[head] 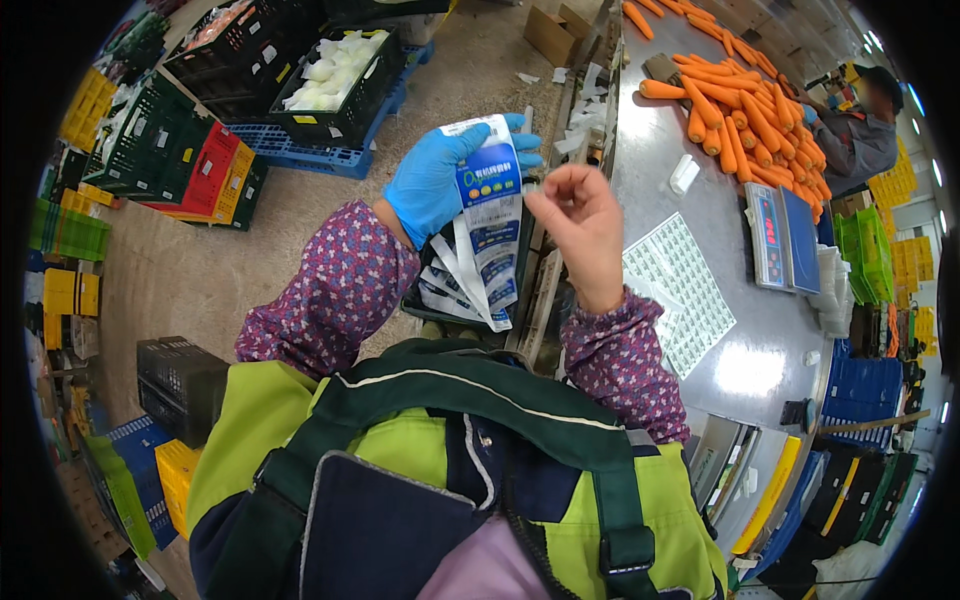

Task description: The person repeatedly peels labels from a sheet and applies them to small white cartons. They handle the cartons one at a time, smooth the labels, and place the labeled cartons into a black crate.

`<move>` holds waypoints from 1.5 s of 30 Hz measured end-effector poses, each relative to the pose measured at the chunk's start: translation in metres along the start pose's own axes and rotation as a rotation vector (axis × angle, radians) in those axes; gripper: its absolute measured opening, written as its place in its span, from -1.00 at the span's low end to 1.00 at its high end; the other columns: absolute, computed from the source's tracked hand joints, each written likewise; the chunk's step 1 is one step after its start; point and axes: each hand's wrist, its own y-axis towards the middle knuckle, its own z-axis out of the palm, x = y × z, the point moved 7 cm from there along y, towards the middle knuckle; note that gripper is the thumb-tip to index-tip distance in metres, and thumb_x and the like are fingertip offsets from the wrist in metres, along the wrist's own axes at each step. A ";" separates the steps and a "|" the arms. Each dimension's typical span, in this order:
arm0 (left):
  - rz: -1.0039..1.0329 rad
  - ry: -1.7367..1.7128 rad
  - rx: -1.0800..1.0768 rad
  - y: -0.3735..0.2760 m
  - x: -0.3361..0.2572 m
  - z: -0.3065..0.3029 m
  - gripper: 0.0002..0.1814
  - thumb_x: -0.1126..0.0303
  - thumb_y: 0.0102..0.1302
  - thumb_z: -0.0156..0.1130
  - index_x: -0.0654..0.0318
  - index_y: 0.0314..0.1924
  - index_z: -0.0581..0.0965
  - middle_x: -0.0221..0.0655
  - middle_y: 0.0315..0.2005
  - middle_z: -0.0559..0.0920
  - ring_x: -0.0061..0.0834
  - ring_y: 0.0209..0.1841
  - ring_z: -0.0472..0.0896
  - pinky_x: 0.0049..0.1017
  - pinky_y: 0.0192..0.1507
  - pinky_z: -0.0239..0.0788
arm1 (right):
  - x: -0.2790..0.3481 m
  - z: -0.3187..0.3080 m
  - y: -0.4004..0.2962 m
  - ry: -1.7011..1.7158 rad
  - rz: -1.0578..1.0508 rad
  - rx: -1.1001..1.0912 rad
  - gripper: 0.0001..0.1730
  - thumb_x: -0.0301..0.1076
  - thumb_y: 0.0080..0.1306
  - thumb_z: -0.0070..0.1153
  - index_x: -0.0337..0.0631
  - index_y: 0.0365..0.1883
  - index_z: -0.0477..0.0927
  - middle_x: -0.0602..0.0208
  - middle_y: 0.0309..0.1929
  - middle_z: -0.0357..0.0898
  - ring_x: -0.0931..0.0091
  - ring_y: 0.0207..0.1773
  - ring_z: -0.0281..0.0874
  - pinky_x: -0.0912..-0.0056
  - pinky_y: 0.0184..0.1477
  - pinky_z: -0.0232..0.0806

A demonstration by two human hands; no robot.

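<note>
My left hand (pixel 439 176), in a blue glove, holds the upper end of a strip of printed labels (pixel 489 176) with blue and white panels and writing. The thumb lies across the top of the strip and the fingers spread behind it. Below, the strip hangs in folds, with loose white ends (pixel 461 274) over a dark crate (pixel 420 304). My bare right hand (pixel 581 225) is at the strip's right edge, thumb and forefinger close together and the other fingers curled. Whether something thin is pinched there cannot be made out.
On the metal table (pixel 652 195) to the right are a heap of carrots (pixel 750 112), a digital scale (pixel 784 236) and a sticker sheet (pixel 682 292). A person (pixel 855 135) stands beyond it. Crates of white bagged goods (pixel 337 67) rest on a blue pallet (pixel 330 159) at left.
</note>
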 end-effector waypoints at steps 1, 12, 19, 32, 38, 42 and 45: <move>-0.024 0.005 -0.017 -0.002 0.004 0.001 -0.49 0.26 0.37 -0.08 0.48 0.20 0.26 -0.03 0.05 0.46 -0.26 0.04 0.51 -0.39 0.07 0.39 | 0.011 0.005 0.006 0.045 -0.030 0.005 -0.77 -0.52 0.09 0.24 -0.25 -0.31 0.46 0.54 -0.45 0.46 0.76 -0.43 0.35 0.75 -0.36 0.24; -0.087 0.005 -0.079 -0.012 0.015 0.003 -0.53 0.24 0.38 -0.08 0.44 0.16 0.33 -0.17 0.01 0.50 -0.42 -0.04 0.55 -0.49 0.00 0.43 | 0.010 0.030 0.019 -0.267 -0.004 0.066 -0.75 -0.49 0.01 0.29 -0.24 -0.38 0.46 0.46 -0.43 0.52 0.69 -0.43 0.38 0.66 -0.37 0.27; -0.110 0.022 -0.066 -0.019 0.020 0.000 -0.52 0.22 0.39 -0.10 0.44 0.17 0.32 -0.17 0.03 0.48 -0.40 0.00 0.52 -0.45 0.04 0.39 | -0.007 0.014 0.027 -0.592 -0.013 0.083 -0.67 -0.26 0.01 0.35 -0.27 -0.36 0.53 0.33 -0.35 0.56 0.51 -0.31 0.50 0.47 -0.27 0.35; -0.116 -0.208 -0.244 -0.071 0.016 -0.053 -0.60 0.36 0.33 0.02 0.40 0.12 0.37 -0.07 -0.04 0.54 -0.29 -0.04 0.57 -0.40 0.00 0.45 | -0.103 0.081 -0.029 0.403 0.918 0.440 -0.20 0.31 0.34 -0.50 -0.28 -0.01 0.44 0.24 -0.07 0.52 0.45 -0.09 0.51 0.39 -0.03 0.36; -0.107 -0.111 0.079 -0.128 0.056 -0.013 -0.52 0.26 0.36 0.01 0.35 0.21 0.28 -0.23 0.01 0.52 -0.40 0.03 0.52 -0.44 0.09 0.34 | -0.137 0.148 -0.005 0.739 1.119 0.667 -0.13 0.28 0.34 -0.44 -0.51 0.07 0.31 -0.12 -0.01 0.46 0.19 0.02 0.49 0.22 0.10 0.35; -0.125 0.000 0.097 -0.156 0.063 -0.019 -0.53 0.28 0.41 -0.08 0.32 0.25 0.25 -0.28 0.11 0.46 -0.46 0.07 0.48 -0.51 0.11 0.29 | -0.174 0.197 0.017 0.529 1.111 0.565 -0.54 -0.34 0.38 -0.13 -0.46 0.16 0.24 -0.05 -0.01 0.42 0.34 -0.06 0.52 0.44 -0.07 0.47; 0.007 0.056 0.002 -0.166 0.047 -0.035 -0.55 0.26 0.41 -0.08 0.33 0.22 0.29 -0.22 0.01 0.51 -0.48 -0.02 0.53 -0.50 0.05 0.34 | -0.185 0.243 0.046 0.247 1.020 0.825 -0.55 -0.48 0.33 -0.06 -0.31 0.19 0.27 0.15 -0.13 0.49 0.51 -0.21 0.54 0.60 -0.32 0.48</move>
